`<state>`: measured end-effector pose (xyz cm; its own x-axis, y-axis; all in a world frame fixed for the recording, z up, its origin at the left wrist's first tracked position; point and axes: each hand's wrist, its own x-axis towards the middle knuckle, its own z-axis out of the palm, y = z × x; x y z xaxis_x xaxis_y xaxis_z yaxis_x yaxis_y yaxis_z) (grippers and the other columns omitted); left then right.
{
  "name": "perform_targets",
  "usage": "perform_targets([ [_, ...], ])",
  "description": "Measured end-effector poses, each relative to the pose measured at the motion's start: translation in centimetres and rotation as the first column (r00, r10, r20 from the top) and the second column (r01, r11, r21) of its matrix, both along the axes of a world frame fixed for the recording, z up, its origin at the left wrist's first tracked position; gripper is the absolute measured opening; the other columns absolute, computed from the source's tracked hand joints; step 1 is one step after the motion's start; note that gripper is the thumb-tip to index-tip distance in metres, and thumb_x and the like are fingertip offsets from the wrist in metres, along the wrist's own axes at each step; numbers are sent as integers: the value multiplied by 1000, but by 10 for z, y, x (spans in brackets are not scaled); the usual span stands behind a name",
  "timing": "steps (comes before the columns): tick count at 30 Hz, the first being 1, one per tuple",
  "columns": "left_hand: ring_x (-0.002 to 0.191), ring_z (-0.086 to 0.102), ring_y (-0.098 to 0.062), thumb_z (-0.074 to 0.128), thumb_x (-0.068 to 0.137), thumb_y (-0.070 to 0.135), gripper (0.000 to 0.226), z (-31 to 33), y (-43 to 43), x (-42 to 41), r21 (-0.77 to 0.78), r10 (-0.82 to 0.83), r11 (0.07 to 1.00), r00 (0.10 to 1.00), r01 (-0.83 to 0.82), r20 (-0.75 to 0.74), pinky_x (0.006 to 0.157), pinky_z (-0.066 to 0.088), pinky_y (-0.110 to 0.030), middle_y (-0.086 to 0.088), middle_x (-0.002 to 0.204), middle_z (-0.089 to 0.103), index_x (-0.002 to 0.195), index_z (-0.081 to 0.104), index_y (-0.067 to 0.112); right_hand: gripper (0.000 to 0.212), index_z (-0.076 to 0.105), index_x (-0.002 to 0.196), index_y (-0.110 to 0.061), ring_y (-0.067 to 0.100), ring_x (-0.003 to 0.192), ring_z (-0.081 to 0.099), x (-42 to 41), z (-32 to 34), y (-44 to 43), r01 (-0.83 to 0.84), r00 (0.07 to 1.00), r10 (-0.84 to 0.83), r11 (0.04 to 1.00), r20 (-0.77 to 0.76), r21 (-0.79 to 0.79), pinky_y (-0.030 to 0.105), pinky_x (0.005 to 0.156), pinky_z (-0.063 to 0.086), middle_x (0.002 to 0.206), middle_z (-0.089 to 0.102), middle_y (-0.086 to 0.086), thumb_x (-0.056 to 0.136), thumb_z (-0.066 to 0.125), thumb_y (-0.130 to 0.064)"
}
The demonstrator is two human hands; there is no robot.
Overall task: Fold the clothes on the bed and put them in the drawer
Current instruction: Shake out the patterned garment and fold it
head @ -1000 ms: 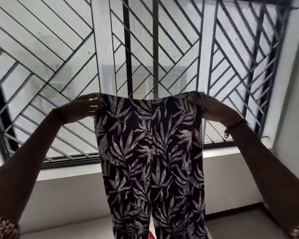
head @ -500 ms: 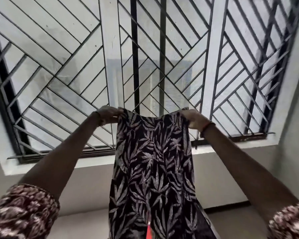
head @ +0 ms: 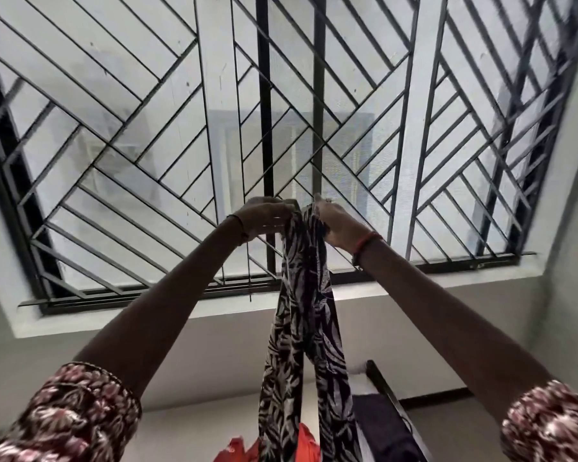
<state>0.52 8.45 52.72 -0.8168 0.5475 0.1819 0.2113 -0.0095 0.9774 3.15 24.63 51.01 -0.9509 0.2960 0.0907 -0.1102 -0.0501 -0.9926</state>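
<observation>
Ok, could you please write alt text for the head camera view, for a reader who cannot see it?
Two raised hands, left hand and right hand, hold the top of leaf-print trousers together, folded lengthwise, so both legs hang down. Behind is a barred window; an orange garment lies below.

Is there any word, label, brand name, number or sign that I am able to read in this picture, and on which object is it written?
No readable text: none in this view.
Leaf-print trousers, held up by the left hand and right hand: pattern only, no label showing.
Window grille: plain bars, no sign.
Red garment at the bottom: no print visible.
</observation>
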Motion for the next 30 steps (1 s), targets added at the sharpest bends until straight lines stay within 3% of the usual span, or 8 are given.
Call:
perform_targets([
  [3, 80, 62, -18, 59, 90, 10, 29, 8, 10, 5, 9, 11, 1000, 999, -10, -46, 70, 55, -22, -13, 96, 63, 117, 58, -1, 47, 64, 84, -9, 14, 62, 64, -1, 9, -11, -76, 995, 73, 997, -69, -35, 32, 72, 52, 66, 68, 2, 102, 33, -38],
  [7, 85, 64, -23, 53, 95, 15, 19, 20, 14, 9, -54, -1, 999, 995, -5, -97, 82, 53, -33, -17, 93, 67, 102, 62, 0, 44, 62, 86, -10, 10, 57, 67, 1, 16, -8, -260, 961, 252, 963, -110, -68, 20, 52, 53, 64, 70, 1, 101, 35, -42],
  [12, 88, 64, -27, 27, 101, 5, 30, 38, 14, 15, 195, -166, 971, 979, 141, 117, 74, 58, -36, -27, 105, 57, 130, 38, 2, 25, 67, 99, -1, 17, 74, 69, 4, 20, 4, -288, 940, 299, 953, -162, 90, 28, 78, 56, 90, 72, 12, 81, 73, -17],
  [18, 91, 66, -20, 35, 102, 13, 40, 47, 13, 7, 180, -153, 974, 987, 141, 54, 77, 57, -31, -16, 109, 60, 140, 31, 2, 13, 64, 93, -3, 11, 64, 69, 14, 42, 8, -404, 898, 399, 915, -185, 15, 22, 60, 56, 73, 73, 5, 94, 53, -10],
  [20, 92, 65, -10, 50, 95, 8, 47, 47, 11, -4, 70, -28, 996, 966, 47, -255, 77, 55, -20, -12, 115, 59, 140, 34, 2, 16, 62, 92, -5, 12, 65, 69, 19, 51, 8, -449, 883, 438, 893, -168, -35, 23, 65, 57, 72, 72, 4, 95, 50, -16],
  [23, 112, 49, -5, 69, 82, 6, 63, 48, 5, -15, -231, -64, 960, 684, -156, -727, 90, 46, -17, -12, 130, 50, 137, 38, 3, 29, 57, 81, -7, 12, 60, 68, 26, 64, 14, -459, 883, 444, 884, -149, -88, 22, 64, 57, 66, 70, 4, 101, 40, -21],
  [27, 70, 61, 12, 72, 80, 13, 34, 57, 1, -20, -533, -293, 839, 736, -108, -610, 67, 48, -6, 11, 92, 67, 112, 59, 12, 26, 56, 78, -7, 12, 60, 67, 30, 77, 26, -461, 883, 450, 885, -136, -67, 23, 64, 57, 64, 68, 3, 99, 44, -15],
  [30, 49, 54, 4, 74, 78, 28, 14, 77, 0, -26, -616, -306, 761, 724, -204, -618, 48, 41, -7, 22, 55, 61, 82, 62, 21, 16, 57, 78, -4, 5, 53, 62, 31, 74, 39, -324, 927, 364, 896, -86, 302, 16, 56, 53, 65, 65, 3, 94, 52, -3],
])
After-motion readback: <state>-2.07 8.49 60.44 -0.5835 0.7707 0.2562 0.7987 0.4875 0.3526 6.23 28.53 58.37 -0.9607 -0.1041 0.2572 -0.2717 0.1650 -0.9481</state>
